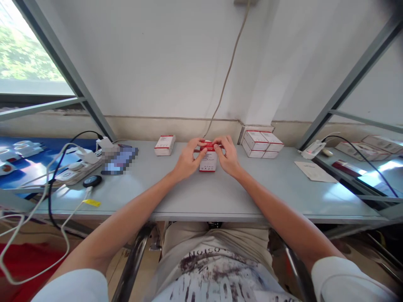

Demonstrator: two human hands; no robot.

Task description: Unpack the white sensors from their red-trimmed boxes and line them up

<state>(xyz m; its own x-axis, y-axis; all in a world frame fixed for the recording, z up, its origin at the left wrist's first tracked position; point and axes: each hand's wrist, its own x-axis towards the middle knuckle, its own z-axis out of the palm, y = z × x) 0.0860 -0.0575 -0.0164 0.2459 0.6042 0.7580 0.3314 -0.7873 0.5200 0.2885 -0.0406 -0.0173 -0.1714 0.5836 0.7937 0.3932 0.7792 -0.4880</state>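
Observation:
A small white cardboard box with a red top edge stands on the grey desk in front of me. My left hand grips it from the left, thumb on the near face and fingers at the top. On the other side my right hand has its thumb and bent fingers closed at the upper right corner. The fingers partly cover the red top, so I cannot tell whether the lid flap is fully closed. A similar box lies to the left, apart from my hands.
Several like boxes are stacked at the back right. A power strip, a phone and a round black device with white cables occupy the left. A paper sheet and a white adapter lie right. Metal frame posts stand at both sides.

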